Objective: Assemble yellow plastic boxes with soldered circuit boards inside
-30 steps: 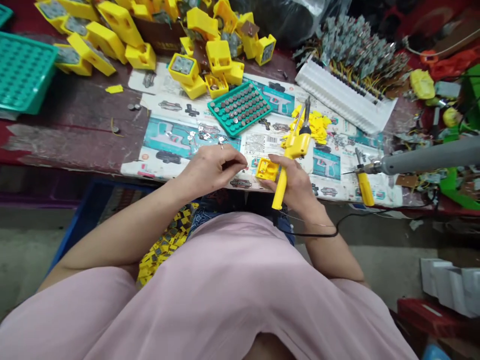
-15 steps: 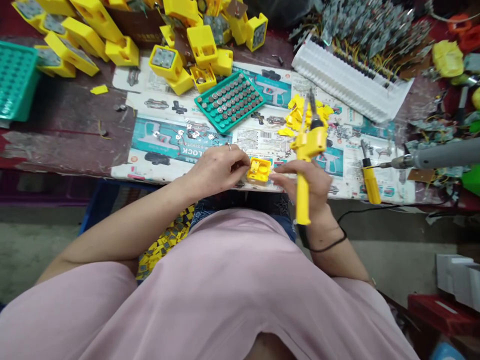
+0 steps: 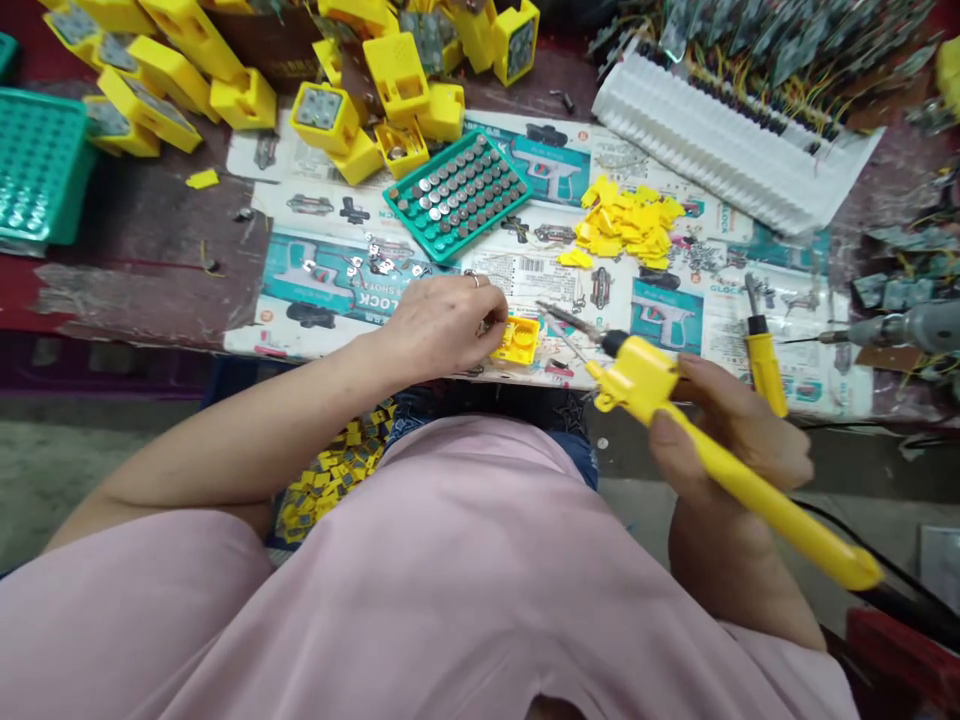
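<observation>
My right hand (image 3: 720, 430) is wrapped around the handle of a yellow soldering iron (image 3: 645, 380) with a thin tube beside its tip. The tip points left, above and to the right of a small yellow plastic case (image 3: 519, 340) at the bench's front edge. Open side up, the case shows a round recess. My left hand (image 3: 454, 320), with a ring on one finger, is closed in a pinch at the left side of the case; its fingertips are partly hidden. Behind the case, a green tray (image 3: 442, 240) holds rows of button cells (image 3: 469, 190).
Small yellow pieces (image 3: 626, 225) lie piled behind the iron. A white foam holder (image 3: 720, 140) with wired boards stands at back right. A yellow-handled screwdriver (image 3: 765, 370) and a grey electric screwdriver (image 3: 900, 330) are at right. Yellow cases (image 3: 397, 75) crowd the back left.
My right hand has moved right, off the case. The soldering iron has swung from upright across the hand to a tip-left grip. My left hand stays at the case.
</observation>
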Demonstrator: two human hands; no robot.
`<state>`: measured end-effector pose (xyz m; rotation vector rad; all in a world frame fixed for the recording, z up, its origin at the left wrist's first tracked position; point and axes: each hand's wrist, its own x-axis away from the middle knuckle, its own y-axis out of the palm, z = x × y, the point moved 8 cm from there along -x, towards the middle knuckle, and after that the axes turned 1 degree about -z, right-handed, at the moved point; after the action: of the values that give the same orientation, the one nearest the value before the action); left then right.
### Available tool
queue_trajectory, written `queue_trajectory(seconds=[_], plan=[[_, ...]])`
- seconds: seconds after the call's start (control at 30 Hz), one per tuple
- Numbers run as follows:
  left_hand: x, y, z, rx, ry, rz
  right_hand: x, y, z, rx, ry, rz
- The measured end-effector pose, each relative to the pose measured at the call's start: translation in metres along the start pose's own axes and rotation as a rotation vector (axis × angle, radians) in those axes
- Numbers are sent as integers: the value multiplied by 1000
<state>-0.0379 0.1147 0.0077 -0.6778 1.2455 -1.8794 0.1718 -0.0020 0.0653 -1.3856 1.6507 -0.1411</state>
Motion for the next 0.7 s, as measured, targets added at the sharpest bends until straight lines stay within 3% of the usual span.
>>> queue_trajectory(seconds=[0.23, 0.7], plan=[[-6, 0, 4, -79, 21, -90, 3, 16, -11, -47, -215, -72], [-13, 1, 10, -179, 37, -188, -5, 29, -26, 123, -294, -290]])
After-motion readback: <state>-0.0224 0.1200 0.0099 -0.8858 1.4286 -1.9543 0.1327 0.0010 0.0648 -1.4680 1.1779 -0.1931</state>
